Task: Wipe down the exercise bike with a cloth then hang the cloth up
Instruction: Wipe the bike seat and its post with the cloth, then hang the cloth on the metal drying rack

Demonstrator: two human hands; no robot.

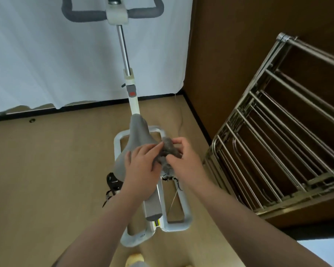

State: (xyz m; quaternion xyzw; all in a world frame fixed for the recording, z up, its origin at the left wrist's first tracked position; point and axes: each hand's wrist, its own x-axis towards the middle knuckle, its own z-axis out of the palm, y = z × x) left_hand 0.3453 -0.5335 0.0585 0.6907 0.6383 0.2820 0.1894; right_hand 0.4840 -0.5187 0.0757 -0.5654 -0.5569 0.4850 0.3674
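A white exercise bike (133, 105) stands on the floor below me, with grey handlebars (112, 13) at the top and a grey saddle (138, 132) in the middle. Over the saddle's right side I hold a bunched grey cloth (169, 149) between both hands. My left hand (143, 164) grips the cloth's left part with its fingers reaching into the folds. My right hand (183, 157) pinches the cloth's right side, thumb and fingers curled round it. Much of the cloth is hidden behind my fingers.
A metal drying rack (278, 132) with several bars leans against the brown wall at the right. A white curtain (46, 54) hangs behind the bike. Black pedals (113, 182) stick out by the frame's base (174, 224). Tan floor lies to the left.
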